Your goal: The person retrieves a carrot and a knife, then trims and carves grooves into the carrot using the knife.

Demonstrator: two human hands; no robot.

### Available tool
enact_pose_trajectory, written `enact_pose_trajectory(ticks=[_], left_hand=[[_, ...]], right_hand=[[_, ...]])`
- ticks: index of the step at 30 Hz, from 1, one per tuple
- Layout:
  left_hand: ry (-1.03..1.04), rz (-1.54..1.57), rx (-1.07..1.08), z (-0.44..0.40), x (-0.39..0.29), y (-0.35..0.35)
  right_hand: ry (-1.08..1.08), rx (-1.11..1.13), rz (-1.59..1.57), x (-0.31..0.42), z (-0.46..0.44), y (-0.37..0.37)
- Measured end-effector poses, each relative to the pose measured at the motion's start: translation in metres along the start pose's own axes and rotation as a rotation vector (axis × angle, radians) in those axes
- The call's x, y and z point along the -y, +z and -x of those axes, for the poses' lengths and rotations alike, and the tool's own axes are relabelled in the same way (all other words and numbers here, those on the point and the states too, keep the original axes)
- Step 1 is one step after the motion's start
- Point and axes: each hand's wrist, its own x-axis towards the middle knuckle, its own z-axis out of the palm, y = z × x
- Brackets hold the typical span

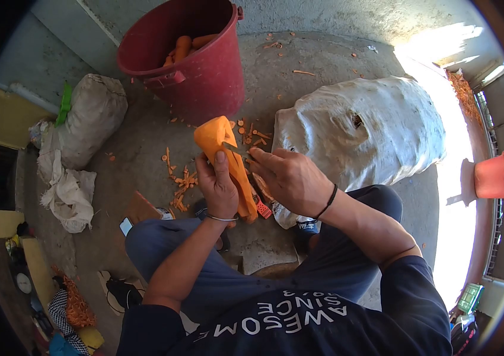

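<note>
A large orange carrot [215, 137] with a forked lower part is held upright in front of me. My left hand [219, 188] is wrapped round its left side, thumb on the surface. On the right, my right hand [293, 181] is closed round a knife, whose handle is mostly hidden by the fingers. The dark blade [232, 148] lies against the carrot's right side. Orange peelings [185, 188] and small cut pieces lie on the floor below and behind the carrot.
A red bucket [207, 77] with carrots inside stands at the back. A big full white sack [364, 130] lies to the right, another sack [95, 115] stands left. A phone [126, 226] is by my left knee. A small red bucket [491, 177] is far right.
</note>
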Motion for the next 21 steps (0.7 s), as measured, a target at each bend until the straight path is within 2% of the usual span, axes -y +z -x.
enact_pose_trajectory(ticks=[1, 9, 14, 16, 18, 21], left_hand=[[0.0, 0.001, 0.002, 0.0, 0.001, 0.0], [0.143, -0.079, 0.017, -0.004, 0.015, -0.001], [0.064, -0.048, 0.033, -0.004, 0.026, -0.005], [0.047, -0.048, 0.046, -0.003, 0.023, -0.004], [-0.058, 0.065, 0.081, -0.001, 0.019, -0.005], [-0.037, 0.046, 0.082, 0.001, 0.017, -0.005]], right_hand=[[0.082, 0.02, -0.037, 0.0, 0.0, 0.003], [0.066, -0.009, -0.116, 0.001, -0.005, -0.002], [0.031, -0.036, -0.09, -0.003, -0.006, 0.0], [0.101, 0.019, -0.07, -0.007, -0.005, 0.004], [0.133, 0.032, -0.087, -0.008, -0.006, 0.003], [0.143, 0.034, -0.097, -0.01, -0.006, 0.005]])
